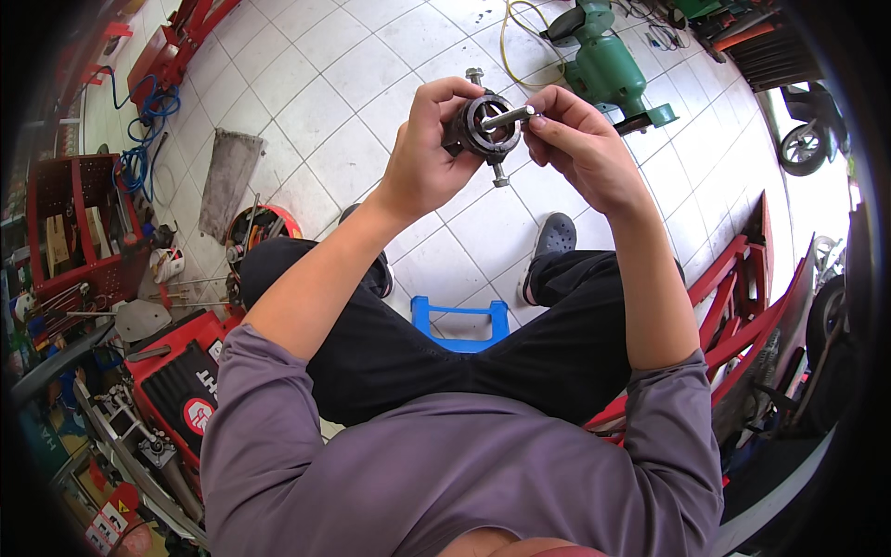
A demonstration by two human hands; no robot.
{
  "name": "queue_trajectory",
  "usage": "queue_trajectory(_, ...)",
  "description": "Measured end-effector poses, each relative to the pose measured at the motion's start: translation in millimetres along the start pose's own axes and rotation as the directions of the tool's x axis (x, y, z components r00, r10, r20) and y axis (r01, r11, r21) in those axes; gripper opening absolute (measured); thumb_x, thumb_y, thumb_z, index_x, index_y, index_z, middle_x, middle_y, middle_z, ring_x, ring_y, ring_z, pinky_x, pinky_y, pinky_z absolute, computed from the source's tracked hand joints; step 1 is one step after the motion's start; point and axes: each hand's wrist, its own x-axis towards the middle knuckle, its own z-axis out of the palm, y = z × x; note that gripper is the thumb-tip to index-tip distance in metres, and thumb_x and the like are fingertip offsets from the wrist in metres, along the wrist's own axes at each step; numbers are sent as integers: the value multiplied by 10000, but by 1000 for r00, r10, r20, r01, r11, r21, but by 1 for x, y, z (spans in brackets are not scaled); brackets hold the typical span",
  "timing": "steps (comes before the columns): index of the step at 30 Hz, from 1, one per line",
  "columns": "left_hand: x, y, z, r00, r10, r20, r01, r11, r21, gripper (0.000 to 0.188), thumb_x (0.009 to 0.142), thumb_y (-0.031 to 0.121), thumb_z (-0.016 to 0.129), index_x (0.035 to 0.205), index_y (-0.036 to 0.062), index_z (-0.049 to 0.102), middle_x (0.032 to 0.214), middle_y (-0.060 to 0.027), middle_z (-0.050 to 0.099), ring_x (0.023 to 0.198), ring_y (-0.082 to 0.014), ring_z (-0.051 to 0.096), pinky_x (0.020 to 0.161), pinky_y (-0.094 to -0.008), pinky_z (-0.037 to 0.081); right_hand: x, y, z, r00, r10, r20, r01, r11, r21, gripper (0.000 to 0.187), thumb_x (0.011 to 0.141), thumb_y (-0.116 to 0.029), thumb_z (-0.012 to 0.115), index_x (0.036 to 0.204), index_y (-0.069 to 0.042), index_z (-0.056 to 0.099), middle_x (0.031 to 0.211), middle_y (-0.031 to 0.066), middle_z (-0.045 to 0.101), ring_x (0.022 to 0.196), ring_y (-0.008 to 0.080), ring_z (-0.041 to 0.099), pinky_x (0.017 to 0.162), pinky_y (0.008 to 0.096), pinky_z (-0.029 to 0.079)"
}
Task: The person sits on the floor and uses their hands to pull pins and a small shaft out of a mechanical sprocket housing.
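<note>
In front of me my left hand (433,148) is wrapped round a dark, ring-shaped metal part (476,139), gripping its left side. One bolt (475,76) juts from the top of this ring and another bolt (500,175) from its lower side. A grey metal rod (507,119) slants out of the ring's opening toward the right. Thumb and fingers of my right hand (575,144) pinch the rod's outer end. How the rod's inner end meets the part is too small to tell.
White tiles (357,70) cover the floor. A green machine (608,70) stands beyond my right hand. Between my legs is a blue stool (460,343). At left are a red tool bucket (278,218), a grey plate (230,176) and a red rack (83,213); a red metal frame (733,288) is at right.
</note>
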Motion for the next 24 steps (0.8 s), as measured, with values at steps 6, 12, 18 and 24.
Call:
queue_trajectory(6, -1, 4, 2, 999, 29, 16, -29, 999, 39, 584, 768, -128, 654, 1232, 43, 345, 995, -142, 648, 915, -167, 664, 778, -271, 542, 2, 1, 9, 986, -15, -163, 2, 997, -80, 311, 967, -323, 573, 1018, -16, 592, 840, 26, 598, 661, 55, 512, 617, 198, 400)
queue_trajectory(12, -1, 1, 1, 1000, 20, 20, -21, 999, 40, 578, 772, -128, 646, 1234, 40, 341, 994, -139, 649, 913, -165, 662, 776, -273, 541, 2, 2, -5, 983, 182, -29, -184, 969, -164, 354, 982, -392, 542, 883, -53, 565, 730, -9, 551, 617, 36, 487, 522, 200, 342)
queue_trajectory(18, 0, 2, 1, 1000, 11, -8, -11, 1000, 0, 574, 768, -142, 625, 1233, 39, 341, 978, -137, 647, 900, -158, 659, 770, -270, 540, -1, -3, 7, 998, 41, -47, -42, 999, -30, 187, 962, -224, 583, 934, -40, 583, 749, -6, 554, 665, 67, 527, 588, 205, 394)
queue_trajectory(24, -1, 3, 2, 1000, -28, 0, 28, 998, -54, 579, 767, -150, 615, 1239, 38, 338, 990, -137, 633, 896, -147, 653, 768, -261, 541, 0, 0, 4, 999, 11, -34, -8, 997, 81, 176, 922, -208, 629, 938, -37, 591, 763, 16, 589, 709, 93, 574, 637, 231, 442)
